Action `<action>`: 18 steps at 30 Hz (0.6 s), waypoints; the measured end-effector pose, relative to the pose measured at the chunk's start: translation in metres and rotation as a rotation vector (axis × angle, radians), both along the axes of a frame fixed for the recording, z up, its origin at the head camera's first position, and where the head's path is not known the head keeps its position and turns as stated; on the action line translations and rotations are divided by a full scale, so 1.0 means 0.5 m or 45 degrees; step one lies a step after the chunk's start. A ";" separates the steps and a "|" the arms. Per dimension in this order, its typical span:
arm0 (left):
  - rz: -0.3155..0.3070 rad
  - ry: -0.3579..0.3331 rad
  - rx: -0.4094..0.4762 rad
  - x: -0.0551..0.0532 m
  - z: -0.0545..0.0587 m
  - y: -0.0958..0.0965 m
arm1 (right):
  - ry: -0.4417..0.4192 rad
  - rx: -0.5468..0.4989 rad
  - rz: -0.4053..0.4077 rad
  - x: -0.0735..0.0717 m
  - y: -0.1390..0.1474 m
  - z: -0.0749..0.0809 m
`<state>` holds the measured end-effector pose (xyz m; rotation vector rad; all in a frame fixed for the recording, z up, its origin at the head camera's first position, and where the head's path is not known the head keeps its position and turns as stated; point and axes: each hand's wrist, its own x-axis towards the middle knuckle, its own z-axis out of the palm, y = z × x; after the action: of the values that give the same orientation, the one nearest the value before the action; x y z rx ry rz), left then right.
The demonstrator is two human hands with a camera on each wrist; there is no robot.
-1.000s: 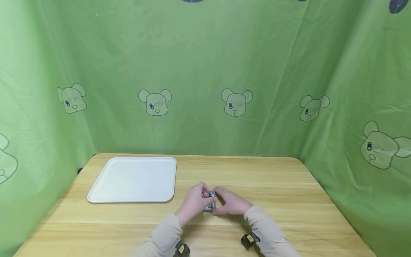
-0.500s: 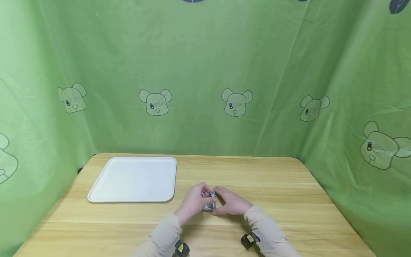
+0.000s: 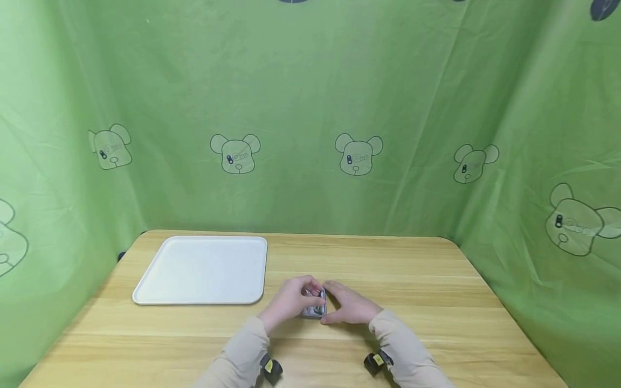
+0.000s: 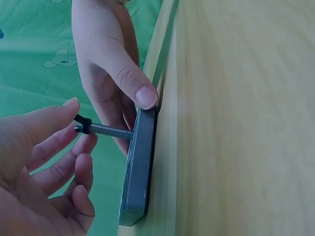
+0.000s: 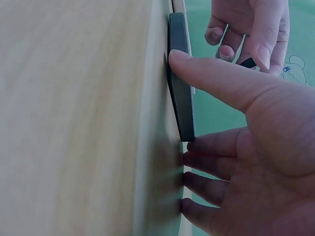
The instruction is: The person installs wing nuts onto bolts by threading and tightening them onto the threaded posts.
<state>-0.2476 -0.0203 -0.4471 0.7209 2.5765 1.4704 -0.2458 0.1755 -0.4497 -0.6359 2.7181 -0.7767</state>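
Note:
A dark, flat rectangular block (image 4: 139, 172) lies on the wooden table, its patterned top face (image 3: 316, 310) partly covered by my left hand in the head view. Upright from that face stands a threaded bolt (image 4: 110, 131), with a black wing nut (image 4: 84, 125) near its free end. My left hand (image 3: 286, 303) pinches the wing nut between thumb and forefinger, the other fingers curled beside the bolt. From the right, my right hand (image 3: 354, 306) grips the block, thumb on the near end and fingers at the far end.
A white rectangular tray (image 3: 201, 269) sits on the left of the wooden table (image 3: 412, 275). Green curtains (image 3: 296, 97) with bear-face prints hang behind the table and on both sides. A black wrist camera (image 3: 374, 363) is strapped under my right sleeve.
My left hand and forearm have shifted slightly left, its fingers turning about the wing nut, so the block's near left part shows more. My right hand has stayed put.

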 end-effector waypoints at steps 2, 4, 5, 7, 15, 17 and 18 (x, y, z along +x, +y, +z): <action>-0.026 0.008 0.009 -0.003 -0.002 -0.003 | -0.001 0.000 -0.001 0.000 0.000 0.000; -0.046 0.013 0.008 -0.006 -0.005 -0.006 | -0.003 0.003 -0.005 0.000 0.000 0.001; -0.056 0.017 0.007 -0.008 -0.006 -0.007 | -0.005 0.004 -0.007 0.000 0.000 0.001; -0.075 0.028 0.002 -0.010 -0.008 -0.009 | -0.008 0.006 -0.010 0.000 -0.001 0.000; -0.092 -0.022 0.000 -0.016 -0.009 -0.014 | -0.009 0.018 -0.026 -0.001 -0.003 -0.001; -0.094 -0.027 -0.005 -0.016 -0.009 -0.015 | -0.009 0.021 -0.029 -0.001 -0.003 -0.001; -0.097 -0.029 -0.005 -0.017 -0.008 -0.015 | -0.008 0.024 -0.029 -0.001 -0.003 -0.001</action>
<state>-0.2558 -0.0280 -0.4514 0.7882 2.5053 1.4420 -0.2463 0.1739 -0.4504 -0.5982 2.7280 -0.7566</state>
